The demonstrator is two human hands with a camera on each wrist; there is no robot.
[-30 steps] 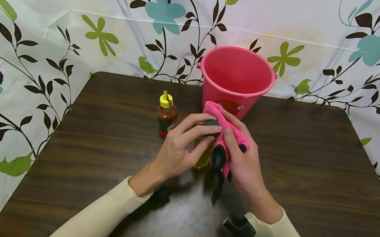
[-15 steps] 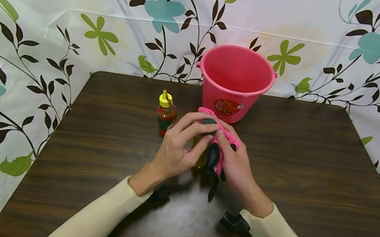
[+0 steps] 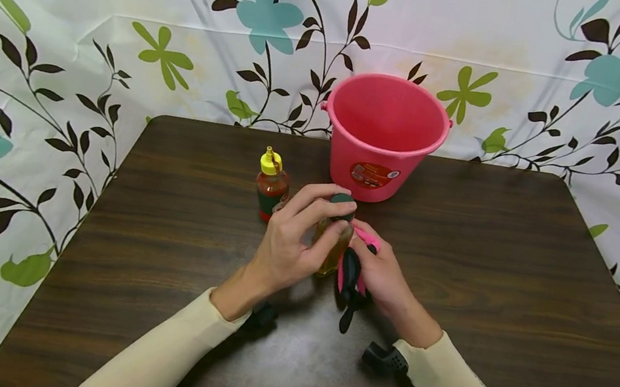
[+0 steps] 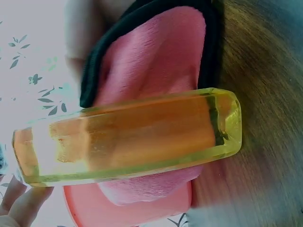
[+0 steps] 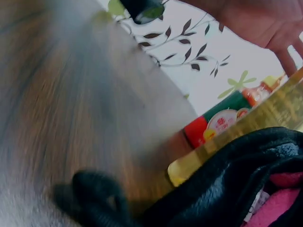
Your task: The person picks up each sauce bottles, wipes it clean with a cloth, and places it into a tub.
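Note:
My left hand (image 3: 293,237) pinches the dark green cap (image 3: 343,206) of a clear bottle of yellow liquid (image 3: 338,249), which stands upright on the table. In my right hand (image 3: 384,275) is a bunched pink cloth with black trim (image 3: 351,267), held along the right side of the bottle. From the left wrist view, the pink cloth (image 4: 156,56) spreads behind the bottle (image 4: 147,137) and shows on both sides of it. A loose black end of the cloth hangs toward the table. The right fingertips are hidden behind the bottle and cloth.
Left of the bottle stands a red sauce bottle (image 3: 271,191) with a yellow nozzle cap. A pink bucket (image 3: 375,170) is at the table's back edge, behind the hands. The brown wooden table (image 3: 512,281) meets a leaf-patterned white backdrop (image 3: 524,25).
My right hand and the cloth have moved down the bottle's side, away from the cap and the bucket, whose label now shows. My left hand stays on the cap.

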